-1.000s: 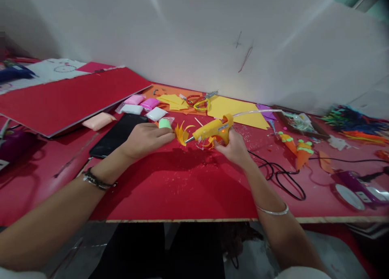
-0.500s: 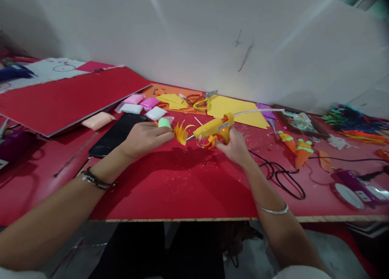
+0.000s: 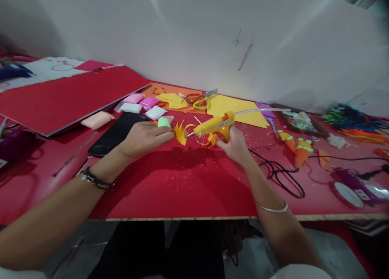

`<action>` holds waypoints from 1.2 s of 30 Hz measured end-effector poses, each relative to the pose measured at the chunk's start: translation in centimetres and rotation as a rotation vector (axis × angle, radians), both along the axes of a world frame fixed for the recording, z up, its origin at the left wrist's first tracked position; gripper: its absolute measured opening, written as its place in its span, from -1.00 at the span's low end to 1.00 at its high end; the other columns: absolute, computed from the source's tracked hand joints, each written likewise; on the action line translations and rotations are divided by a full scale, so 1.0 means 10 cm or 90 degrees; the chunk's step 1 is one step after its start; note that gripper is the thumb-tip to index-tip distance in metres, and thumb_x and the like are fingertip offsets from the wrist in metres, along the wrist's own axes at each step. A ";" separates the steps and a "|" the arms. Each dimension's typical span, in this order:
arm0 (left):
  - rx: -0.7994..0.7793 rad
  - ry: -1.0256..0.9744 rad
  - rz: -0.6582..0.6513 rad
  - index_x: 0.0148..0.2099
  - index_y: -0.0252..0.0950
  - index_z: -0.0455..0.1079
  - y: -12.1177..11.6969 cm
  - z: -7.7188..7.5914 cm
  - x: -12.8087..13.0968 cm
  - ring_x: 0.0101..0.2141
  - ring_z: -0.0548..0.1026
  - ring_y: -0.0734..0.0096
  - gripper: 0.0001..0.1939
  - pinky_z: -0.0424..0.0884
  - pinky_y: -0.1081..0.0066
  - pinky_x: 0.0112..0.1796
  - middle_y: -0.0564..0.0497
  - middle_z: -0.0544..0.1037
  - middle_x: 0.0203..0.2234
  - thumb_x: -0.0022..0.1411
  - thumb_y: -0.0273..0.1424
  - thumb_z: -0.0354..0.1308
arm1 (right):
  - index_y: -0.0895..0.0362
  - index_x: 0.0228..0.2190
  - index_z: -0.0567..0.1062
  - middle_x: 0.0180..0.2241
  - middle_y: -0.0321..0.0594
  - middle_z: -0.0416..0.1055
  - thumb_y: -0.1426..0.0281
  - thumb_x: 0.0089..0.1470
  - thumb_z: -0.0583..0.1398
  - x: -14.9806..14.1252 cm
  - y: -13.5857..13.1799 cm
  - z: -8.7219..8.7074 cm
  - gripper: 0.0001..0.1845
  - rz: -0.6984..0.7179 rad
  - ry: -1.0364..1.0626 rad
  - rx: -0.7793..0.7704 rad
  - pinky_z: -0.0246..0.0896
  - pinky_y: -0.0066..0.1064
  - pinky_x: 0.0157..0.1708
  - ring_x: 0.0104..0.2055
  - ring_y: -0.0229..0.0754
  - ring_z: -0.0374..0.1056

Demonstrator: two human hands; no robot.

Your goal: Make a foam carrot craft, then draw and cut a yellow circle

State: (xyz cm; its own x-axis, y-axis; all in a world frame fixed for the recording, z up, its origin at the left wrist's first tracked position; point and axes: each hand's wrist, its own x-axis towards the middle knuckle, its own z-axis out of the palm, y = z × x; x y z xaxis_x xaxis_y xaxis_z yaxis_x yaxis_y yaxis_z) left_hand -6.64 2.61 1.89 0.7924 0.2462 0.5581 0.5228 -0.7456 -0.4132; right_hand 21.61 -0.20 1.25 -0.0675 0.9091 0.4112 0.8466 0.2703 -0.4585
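My left hand (image 3: 148, 139) is closed, pinching the edge of a yellow-orange curled paper flower (image 3: 181, 133) with cut petals. My right hand (image 3: 233, 145) wraps round the handle of a yellow hot glue gun (image 3: 214, 126), a clear glue stick (image 3: 261, 109) poking from its back. An orange light glows on the gun's side. The nozzle points left, at the middle of the petals; whether it touches the paper I cannot tell. A second yellow curled paper piece (image 3: 210, 141) shows below the gun, by my right fingertips; whether they hold it I cannot tell.
Behind my left hand lie a black phone (image 3: 117, 135) and several clay packets (image 3: 130, 108). Scissors (image 3: 202, 99) rest by yellow paper (image 3: 240, 111). To the right are orange cones (image 3: 304, 152), a black cord (image 3: 285, 175) and a purple power strip (image 3: 354, 186). A red board (image 3: 79, 94) stands left.
Both hands, the flower and the glue gun stay almost in place. The glue gun's nozzle has shifted very slightly against the petals.
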 end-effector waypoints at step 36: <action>-0.026 -0.008 -0.005 -0.26 -0.20 0.33 -0.01 0.02 0.00 -0.55 0.39 0.56 -0.78 0.20 0.48 -0.49 0.07 0.53 -0.32 0.22 -0.47 -0.15 | 0.13 -0.39 0.25 -0.61 -0.30 0.23 0.32 -0.15 0.12 0.06 0.05 -0.05 -0.78 -0.024 -0.022 0.024 -0.08 -0.44 -0.61 -0.61 -0.25 0.14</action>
State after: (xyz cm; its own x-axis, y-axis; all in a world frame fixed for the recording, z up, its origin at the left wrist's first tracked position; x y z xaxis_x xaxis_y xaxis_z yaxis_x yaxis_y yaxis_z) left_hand -6.61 2.50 2.11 0.7876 0.2631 0.5572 0.5220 -0.7654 -0.3764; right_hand 22.17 0.28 0.75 -0.0484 0.8953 0.4428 0.8718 0.2542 -0.4187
